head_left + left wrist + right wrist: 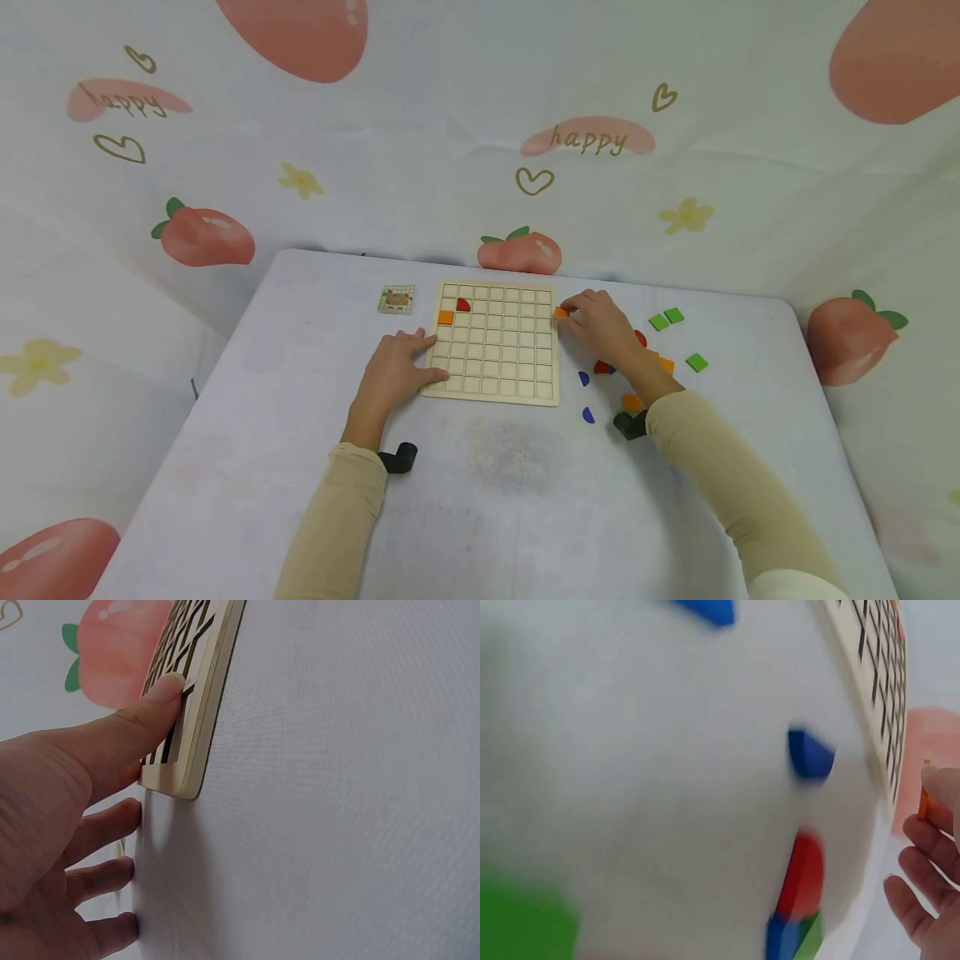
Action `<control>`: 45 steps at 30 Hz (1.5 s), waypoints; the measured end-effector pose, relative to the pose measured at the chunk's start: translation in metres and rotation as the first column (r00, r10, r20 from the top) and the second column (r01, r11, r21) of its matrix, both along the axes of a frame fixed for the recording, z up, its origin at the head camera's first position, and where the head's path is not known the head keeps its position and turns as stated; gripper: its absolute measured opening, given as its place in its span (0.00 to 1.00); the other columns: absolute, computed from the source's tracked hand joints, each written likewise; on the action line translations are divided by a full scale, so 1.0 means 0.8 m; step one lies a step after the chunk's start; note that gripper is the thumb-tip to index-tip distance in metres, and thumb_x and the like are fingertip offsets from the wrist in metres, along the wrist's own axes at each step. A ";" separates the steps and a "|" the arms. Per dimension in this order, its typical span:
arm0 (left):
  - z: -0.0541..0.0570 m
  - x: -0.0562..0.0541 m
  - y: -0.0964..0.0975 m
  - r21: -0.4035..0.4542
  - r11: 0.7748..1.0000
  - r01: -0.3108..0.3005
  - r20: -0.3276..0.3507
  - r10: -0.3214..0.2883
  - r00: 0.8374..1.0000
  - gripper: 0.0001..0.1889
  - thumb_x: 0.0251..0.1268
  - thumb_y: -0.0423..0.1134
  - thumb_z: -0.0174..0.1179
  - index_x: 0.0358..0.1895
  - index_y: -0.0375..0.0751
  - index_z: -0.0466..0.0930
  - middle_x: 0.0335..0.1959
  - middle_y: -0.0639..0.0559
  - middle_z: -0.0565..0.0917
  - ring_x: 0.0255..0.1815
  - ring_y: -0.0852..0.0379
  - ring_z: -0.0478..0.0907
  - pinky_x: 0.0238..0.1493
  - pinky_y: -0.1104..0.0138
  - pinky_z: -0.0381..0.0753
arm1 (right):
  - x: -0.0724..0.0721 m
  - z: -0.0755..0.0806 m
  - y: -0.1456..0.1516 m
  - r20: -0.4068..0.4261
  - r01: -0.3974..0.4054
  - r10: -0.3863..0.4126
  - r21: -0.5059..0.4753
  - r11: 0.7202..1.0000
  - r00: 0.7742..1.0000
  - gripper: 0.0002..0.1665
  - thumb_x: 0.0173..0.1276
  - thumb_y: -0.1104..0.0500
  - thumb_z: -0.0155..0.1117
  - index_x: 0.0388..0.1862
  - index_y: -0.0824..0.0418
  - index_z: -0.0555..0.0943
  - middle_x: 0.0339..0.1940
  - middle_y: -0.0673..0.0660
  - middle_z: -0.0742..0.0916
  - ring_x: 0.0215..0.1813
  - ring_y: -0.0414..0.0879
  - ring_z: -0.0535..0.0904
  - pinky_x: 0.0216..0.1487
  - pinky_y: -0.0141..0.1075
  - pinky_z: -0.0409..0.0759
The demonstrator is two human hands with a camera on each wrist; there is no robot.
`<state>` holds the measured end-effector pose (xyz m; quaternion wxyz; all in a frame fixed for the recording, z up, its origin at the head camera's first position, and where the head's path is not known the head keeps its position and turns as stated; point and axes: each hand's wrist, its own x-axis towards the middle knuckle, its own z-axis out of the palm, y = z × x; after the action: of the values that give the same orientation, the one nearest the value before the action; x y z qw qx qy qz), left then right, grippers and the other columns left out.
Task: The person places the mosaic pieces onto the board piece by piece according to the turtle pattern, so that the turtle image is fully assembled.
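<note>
A square wooden grid board (498, 350) lies on the table. An orange square tile (446, 317) and a red quarter-round tile (463, 306) sit in cells at its upper left. My left hand (395, 371) rests at the board's left side, fingers spread; in the left wrist view its thumb (146, 705) presses on the top near a corner. At the board's right edge, toward the back, my right hand (600, 321) pinches another orange tile (562, 312) between thumb and fingers. The right wrist view shows that tile (924, 801) edge-on.
Right of the board lie green square tiles (697, 362), blue rounded pieces (588, 415), red pieces (602, 367) and orange tiles (632, 403), partly under the right forearm. A small pattern card (397, 299) lies left of the board. A patterned cloth hangs behind the table.
</note>
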<state>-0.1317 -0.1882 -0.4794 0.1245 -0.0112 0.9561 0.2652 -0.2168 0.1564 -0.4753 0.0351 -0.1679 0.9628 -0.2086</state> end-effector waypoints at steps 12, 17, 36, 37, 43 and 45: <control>-0.001 -0.001 -0.001 0.005 1.000 -0.004 0.003 0.004 1.000 0.42 0.56 0.58 0.74 0.74 0.51 0.71 0.79 0.50 0.66 0.83 0.36 0.53 0.81 0.43 0.58 | -0.002 -0.004 -0.068 0.017 -0.079 0.079 -0.047 0.996 0.997 0.22 0.72 0.49 0.68 0.57 0.61 0.85 0.51 0.57 0.85 0.56 0.53 0.75 0.57 0.45 0.81; -0.006 -0.001 -0.001 0.007 1.000 -0.010 0.005 0.010 1.000 0.42 0.55 0.58 0.75 0.74 0.52 0.71 0.79 0.50 0.66 0.83 0.36 0.53 0.81 0.43 0.58 | 0.000 -0.012 -0.089 0.023 -0.085 0.087 -0.068 0.994 0.996 0.22 0.72 0.49 0.68 0.57 0.61 0.85 0.52 0.57 0.85 0.58 0.53 0.76 0.60 0.45 0.81; -0.007 -0.002 -0.004 0.008 1.000 0.001 0.008 -0.001 1.000 0.42 0.56 0.59 0.74 0.74 0.53 0.71 0.79 0.49 0.67 0.83 0.34 0.53 0.81 0.41 0.57 | -0.008 -0.015 -0.175 0.052 -0.119 0.128 -0.155 0.981 0.990 0.21 0.72 0.48 0.68 0.56 0.59 0.85 0.51 0.55 0.84 0.56 0.50 0.78 0.62 0.42 0.81; -0.007 -0.002 -0.004 0.008 1.000 0.003 0.005 -0.003 1.000 0.42 0.55 0.59 0.74 0.74 0.53 0.71 0.79 0.49 0.67 0.83 0.34 0.53 0.81 0.41 0.57 | -0.009 -0.016 -0.177 0.058 -0.113 0.124 -0.158 0.981 0.991 0.21 0.72 0.47 0.68 0.57 0.58 0.84 0.52 0.54 0.84 0.56 0.49 0.78 0.62 0.42 0.81; -0.005 -0.003 -0.003 0.002 1.000 0.006 -0.006 -0.006 1.000 0.42 0.55 0.59 0.74 0.74 0.52 0.71 0.78 0.49 0.67 0.83 0.34 0.54 0.81 0.41 0.58 | -0.012 -0.018 -0.183 0.062 -0.097 0.109 -0.161 0.982 0.992 0.20 0.72 0.48 0.68 0.56 0.58 0.84 0.52 0.54 0.85 0.56 0.49 0.78 0.62 0.41 0.81; -0.005 -0.002 -0.003 -0.001 1.000 0.007 -0.007 -0.007 1.000 0.42 0.56 0.59 0.74 0.74 0.52 0.71 0.78 0.49 0.67 0.83 0.34 0.54 0.80 0.41 0.58 | -0.013 -0.020 -0.184 0.049 -0.100 0.109 -0.158 0.982 0.993 0.20 0.72 0.48 0.68 0.55 0.58 0.85 0.51 0.54 0.85 0.55 0.49 0.78 0.62 0.41 0.81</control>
<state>-0.1336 -0.1904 -0.4834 0.1221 -0.0069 0.9566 0.2645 -0.2268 0.0095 -0.4912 0.0607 -0.2143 0.9321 -0.2857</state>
